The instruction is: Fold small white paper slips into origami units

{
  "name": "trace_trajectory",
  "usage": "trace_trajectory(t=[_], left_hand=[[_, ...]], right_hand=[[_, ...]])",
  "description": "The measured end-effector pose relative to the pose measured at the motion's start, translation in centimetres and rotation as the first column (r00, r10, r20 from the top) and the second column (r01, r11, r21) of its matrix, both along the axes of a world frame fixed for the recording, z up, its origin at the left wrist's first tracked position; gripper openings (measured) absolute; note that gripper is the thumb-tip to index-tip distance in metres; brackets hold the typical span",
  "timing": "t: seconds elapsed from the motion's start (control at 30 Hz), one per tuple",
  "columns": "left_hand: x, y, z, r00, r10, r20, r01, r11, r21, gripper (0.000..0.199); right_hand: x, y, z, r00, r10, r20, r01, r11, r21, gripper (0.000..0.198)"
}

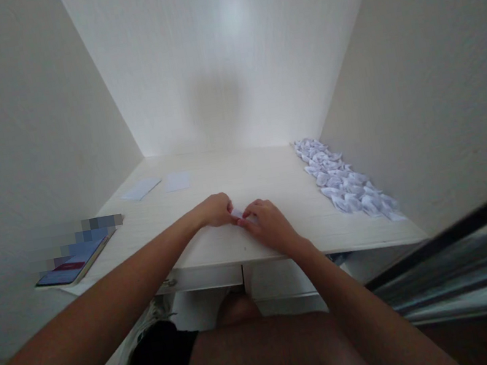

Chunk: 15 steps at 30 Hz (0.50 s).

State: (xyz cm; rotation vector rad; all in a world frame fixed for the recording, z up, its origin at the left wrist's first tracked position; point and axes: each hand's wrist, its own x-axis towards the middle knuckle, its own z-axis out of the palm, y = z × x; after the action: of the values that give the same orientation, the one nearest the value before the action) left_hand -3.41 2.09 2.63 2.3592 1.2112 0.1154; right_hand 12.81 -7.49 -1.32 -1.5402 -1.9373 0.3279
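Between my two hands is a small white piece of paper [238,213], held low over the middle of the white desk [235,246]. My left hand [219,209] is closed, with its fingertips pinching the paper's left end. From the other side my right hand [265,221] grips it, the thumb and fingers drawn together. Most of the paper is hidden by my fingers, so its exact folds cannot be made out.
Along the right wall lies a long heap of folded white paper pieces [341,181]. At the back left are a stack of white paper sheets [141,189] and a square sheet [178,181]. A tablet or phone [80,253] leans by the left wall. Drawers [203,276] sit under the desk.
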Motion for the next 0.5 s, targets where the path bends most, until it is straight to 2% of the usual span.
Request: trace_trajectory(t=[0.03,0.2,0.27,0.3,0.37,0.43,0.5], left_hand=[[-0.2,-0.6,0.1,0.999,0.004,0.048,-0.004,1.0,0.001,0.038],[-2.2,-5.3,0.2,0.947,0.021,0.32,-0.002,0.998,-0.06,0.035],[-3.1,-7.9,0.3,0.768,0.099,0.633,0.013,0.985,-0.17,0.046],[-3.6,-9.3,0.5,0.677,0.136,0.723,0.005,0.982,-0.189,0.048],[-4.4,-12.2,0.9,0.572,0.132,0.81,-0.002,0.987,-0.159,0.044],[-5.0,-14.9,1.6,0.539,0.076,0.839,-0.016,0.997,-0.08,0.034],[-5.5,-17.2,2.5,0.546,0.027,0.838,-0.021,1.0,-0.019,0.021]], right_hand=[[0.0,0.0,0.0,0.989,-0.014,-0.148,0.012,1.0,-0.01,0.011],[-0.6,-2.2,0.7,0.937,-0.028,-0.347,0.039,0.999,0.025,0.009],[-1.4,-4.3,1.4,0.906,-0.031,-0.423,0.055,0.997,0.045,0.008],[-1.9,-5.4,1.8,0.883,-0.029,-0.469,0.065,0.996,0.06,0.009],[-3.0,-7.8,2.8,0.778,0.002,-0.629,0.078,0.992,0.1,0.01],[-4.0,-10.3,3.9,0.725,0.047,-0.688,0.089,0.983,0.161,0.008],[-4.8,-12.5,4.9,0.709,0.108,-0.697,0.065,0.974,0.217,0.006]])
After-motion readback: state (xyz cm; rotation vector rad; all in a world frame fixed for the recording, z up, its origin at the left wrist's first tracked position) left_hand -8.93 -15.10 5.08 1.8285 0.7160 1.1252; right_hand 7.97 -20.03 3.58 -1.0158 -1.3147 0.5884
